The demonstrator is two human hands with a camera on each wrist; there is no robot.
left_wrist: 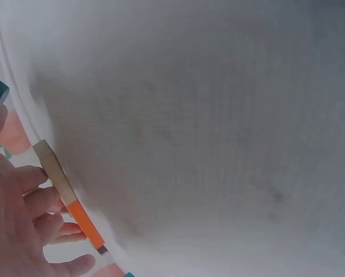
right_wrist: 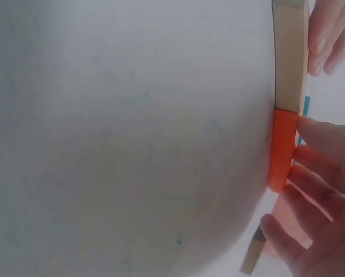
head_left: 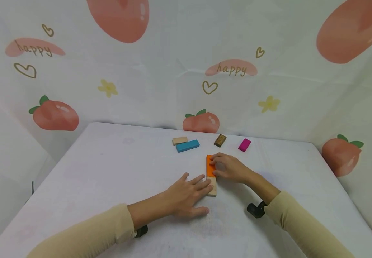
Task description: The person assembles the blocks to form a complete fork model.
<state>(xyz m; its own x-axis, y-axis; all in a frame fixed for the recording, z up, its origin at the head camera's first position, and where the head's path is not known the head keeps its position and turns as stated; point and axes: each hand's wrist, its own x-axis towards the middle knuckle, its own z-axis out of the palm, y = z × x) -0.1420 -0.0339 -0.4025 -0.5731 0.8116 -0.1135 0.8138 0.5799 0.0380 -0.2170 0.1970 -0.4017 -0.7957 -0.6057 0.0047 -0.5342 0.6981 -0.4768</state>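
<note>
An orange wooden block (head_left: 210, 168) lies end to end with a plain wooden block (head_left: 212, 191), forming one straight row on the white table. My right hand (head_left: 232, 168) holds the orange block from the right, with bent fingertips on its top and the thumb at its side. From the left, my left hand (head_left: 186, 197) lies low with fingers spread, its fingertips on the plain block. In the right wrist view, the plain block (right_wrist: 290, 55) meets the orange block (right_wrist: 283, 147) at a flush joint.
Toward the back lie a blue block (head_left: 187, 146), a small plain block (head_left: 179, 140) against it, a dark brown block (head_left: 220, 140) and a magenta block (head_left: 244, 145). A fruit-printed cloth (head_left: 160, 79) hangs behind the table (head_left: 114, 161).
</note>
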